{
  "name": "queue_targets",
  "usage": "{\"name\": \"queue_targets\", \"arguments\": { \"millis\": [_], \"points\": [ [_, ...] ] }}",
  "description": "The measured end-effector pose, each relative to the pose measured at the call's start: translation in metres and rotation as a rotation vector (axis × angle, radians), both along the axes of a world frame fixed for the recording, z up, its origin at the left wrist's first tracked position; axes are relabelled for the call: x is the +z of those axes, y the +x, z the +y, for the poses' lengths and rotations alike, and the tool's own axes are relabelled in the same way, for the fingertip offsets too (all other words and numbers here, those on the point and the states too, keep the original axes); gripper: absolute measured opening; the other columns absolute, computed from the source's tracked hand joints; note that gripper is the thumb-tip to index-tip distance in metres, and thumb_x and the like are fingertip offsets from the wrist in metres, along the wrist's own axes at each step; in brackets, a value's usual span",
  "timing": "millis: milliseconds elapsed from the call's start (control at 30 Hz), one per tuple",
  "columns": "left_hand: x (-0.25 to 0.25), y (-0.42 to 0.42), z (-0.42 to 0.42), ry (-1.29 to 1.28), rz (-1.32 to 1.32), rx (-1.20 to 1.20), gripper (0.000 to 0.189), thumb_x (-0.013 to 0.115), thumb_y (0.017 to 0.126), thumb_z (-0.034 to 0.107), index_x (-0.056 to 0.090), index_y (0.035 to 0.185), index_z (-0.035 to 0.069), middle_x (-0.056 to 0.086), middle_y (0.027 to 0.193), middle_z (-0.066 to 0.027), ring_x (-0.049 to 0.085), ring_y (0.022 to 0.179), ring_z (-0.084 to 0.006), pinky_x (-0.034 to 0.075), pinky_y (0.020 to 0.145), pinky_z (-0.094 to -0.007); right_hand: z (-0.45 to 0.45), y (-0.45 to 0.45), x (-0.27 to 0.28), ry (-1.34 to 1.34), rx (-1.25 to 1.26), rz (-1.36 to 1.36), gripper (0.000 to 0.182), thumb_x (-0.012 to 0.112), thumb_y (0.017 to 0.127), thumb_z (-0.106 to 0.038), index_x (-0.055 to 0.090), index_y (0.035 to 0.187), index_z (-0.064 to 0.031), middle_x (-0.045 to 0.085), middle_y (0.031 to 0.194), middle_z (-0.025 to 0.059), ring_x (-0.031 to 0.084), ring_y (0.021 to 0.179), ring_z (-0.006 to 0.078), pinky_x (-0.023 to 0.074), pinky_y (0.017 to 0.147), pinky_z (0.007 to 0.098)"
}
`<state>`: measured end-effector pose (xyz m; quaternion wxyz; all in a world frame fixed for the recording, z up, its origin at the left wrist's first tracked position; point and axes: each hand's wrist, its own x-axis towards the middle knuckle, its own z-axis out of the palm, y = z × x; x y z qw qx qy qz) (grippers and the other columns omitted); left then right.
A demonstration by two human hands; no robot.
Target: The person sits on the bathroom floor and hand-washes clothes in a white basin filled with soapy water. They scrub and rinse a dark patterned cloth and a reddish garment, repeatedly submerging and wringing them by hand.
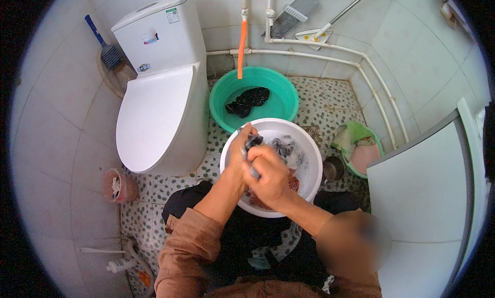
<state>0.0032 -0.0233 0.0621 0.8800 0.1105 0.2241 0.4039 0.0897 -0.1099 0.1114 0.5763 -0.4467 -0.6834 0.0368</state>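
Over a white plastic basin (318,162), my left hand (236,153) and my right hand (270,174) come together around a bunched dark grey cloth (254,141). Fingers of both hands are closed on it, and parts of it are blurred. Sudsy water fills the basin below. A grey fabric piece (285,147) floats in the suds, and a reddish-brown patterned fabric (294,183) lies near my right wrist. My forearms hide the near left part of the basin. Just beyond stands a green plastic basin (292,95) with water and a black cloth (249,100) in it.
A toilet (154,120) stands at the left, with a pink bin (120,186) below it. An orange hose (242,48) hangs above the green basin. At the right are a dark pot (333,169), a small basin (381,143) with a green cloth (354,135), and a white panel (417,189).
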Motion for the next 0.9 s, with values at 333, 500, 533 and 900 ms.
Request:
{"name": "queue_targets", "arguments": {
  "millis": [333, 500, 533, 900],
  "points": [
    [0.052, 0.034, -0.034, -0.158, 0.365, 0.245, 0.020, 0.052, 0.099, 0.027, 0.063, 0.101, 0.010, 0.062, 0.085, -0.0031, 0.060, 0.081, -0.0178, 0.052, 0.076, -0.0363, 0.019, 0.030, -0.007, -0.101, -0.191, 0.106, 0.012, 0.068, 0.080, -0.004, 0.058, 0.080, 0.0015, 0.061, 0.086, 0.0158, 0.062, 0.075, 0.0324, 0.0508, 0.067, 0.0380],
    [0.003, 0.013, -0.006, -0.027, 0.248, 0.144, 0.021, 0.050, 0.100, 0.028, 0.061, 0.103, 0.011, 0.062, 0.088, -0.0051, 0.061, 0.081, -0.0190, 0.053, 0.077, -0.0362, 0.005, 0.004, -0.006, 0.030, -0.050, 0.005, 0.013, 0.066, 0.080, 0.002, 0.054, 0.074, 0.0021, 0.060, 0.084, 0.0141, 0.060, 0.071, 0.0287, 0.0499, 0.064, 0.0337],
    [0.017, 0.022, -0.022, -0.075, 0.141, 0.175, 0.023, 0.049, 0.101, 0.029, 0.062, 0.105, 0.011, 0.063, 0.086, -0.0051, 0.062, 0.079, -0.0190, 0.053, 0.076, -0.0360, 0.022, 0.016, -0.010, 0.013, -0.153, 0.023, 0.011, 0.065, 0.081, 0.002, 0.055, 0.076, 0.0021, 0.060, 0.084, 0.0140, 0.061, 0.071, 0.0279, 0.0500, 0.065, 0.0336],
    [-0.016, 0.007, 0.002, 0.110, 0.047, 0.144, 0.037, 0.044, 0.102, 0.045, 0.054, 0.101, 0.009, 0.059, 0.096, -0.0072, 0.057, 0.089, -0.0199, 0.051, 0.076, -0.0352, -0.001, 0.001, -0.009, -0.038, 0.064, 0.052, 0.021, 0.060, 0.088, -0.004, 0.062, 0.108, 0.0024, 0.063, 0.122, 0.0170, 0.061, 0.115, 0.0339, 0.0466, 0.097, 0.0414]
  ]
}}
